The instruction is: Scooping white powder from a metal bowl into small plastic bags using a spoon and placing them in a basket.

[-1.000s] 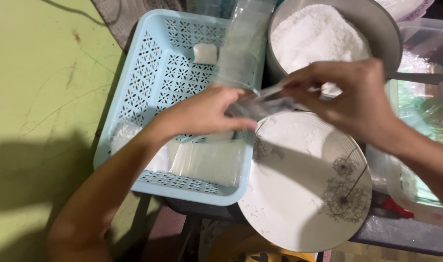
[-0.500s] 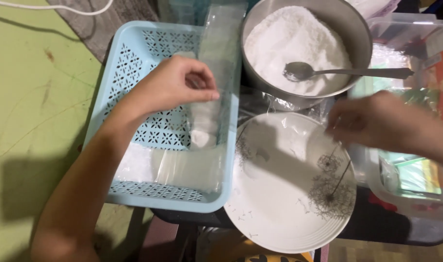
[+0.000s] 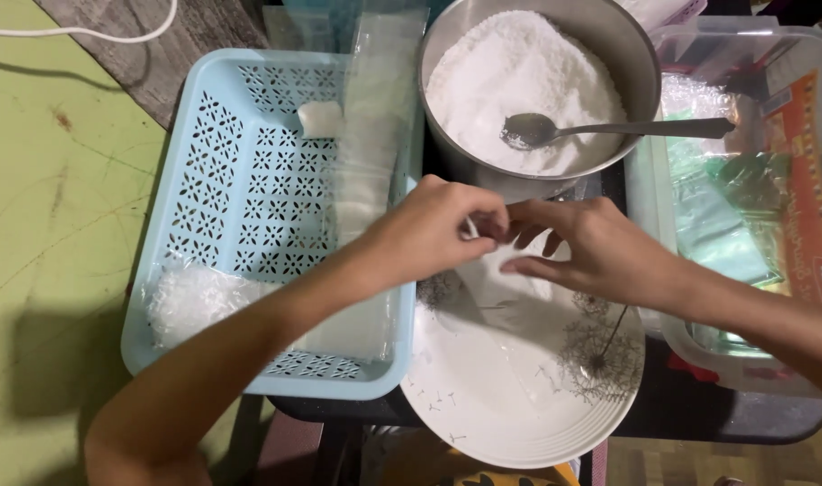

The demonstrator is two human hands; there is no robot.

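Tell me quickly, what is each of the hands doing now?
Left hand: fingers pinched shut on a clear plastic bag above the white plate.
Right hand: pinching the same bag.

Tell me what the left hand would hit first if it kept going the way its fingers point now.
The left hand points rightward at the right hand; their fingertips almost meet over the white plate, so the right hand comes first.

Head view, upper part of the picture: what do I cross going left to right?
Green floor → light blue perforated basket → strip of clear plastic bags → steel pot of white powder with a spoon → clear plastic bin.
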